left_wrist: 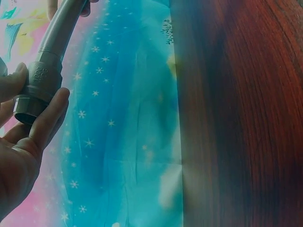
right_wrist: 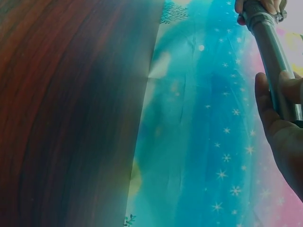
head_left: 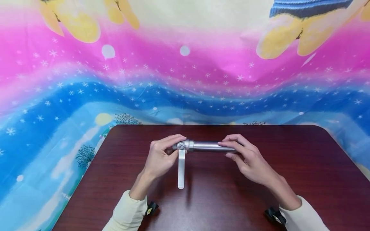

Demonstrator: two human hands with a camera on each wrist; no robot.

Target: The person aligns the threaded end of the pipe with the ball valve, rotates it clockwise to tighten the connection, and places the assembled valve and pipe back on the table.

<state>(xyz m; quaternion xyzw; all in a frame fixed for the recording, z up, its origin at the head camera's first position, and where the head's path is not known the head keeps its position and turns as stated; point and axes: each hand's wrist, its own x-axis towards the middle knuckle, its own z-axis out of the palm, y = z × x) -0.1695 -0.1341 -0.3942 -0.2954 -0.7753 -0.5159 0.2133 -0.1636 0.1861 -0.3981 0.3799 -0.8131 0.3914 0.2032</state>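
Observation:
A steel ball valve [head_left: 182,146] with a long flat lever handle [head_left: 181,170] is joined to a shiny metal pipe [head_left: 208,146]. My left hand [head_left: 162,155] grips the valve body between thumb and fingers, and the lever points toward me. On the other end, my right hand [head_left: 250,158] pinches the pipe with thumb and fingers. Valve and pipe are held roughly level above the table. The left wrist view shows the valve's open end [left_wrist: 28,109] and raised lettering on its body. In the right wrist view the pipe [right_wrist: 274,56] runs up to the valve.
A dark red-brown wooden table [head_left: 208,205] lies beneath both hands. Behind it hangs a colourful cloth [head_left: 185,73] with snowflakes in pink and blue. Black straps sit at both wrists beside the pale sleeves [head_left: 127,208].

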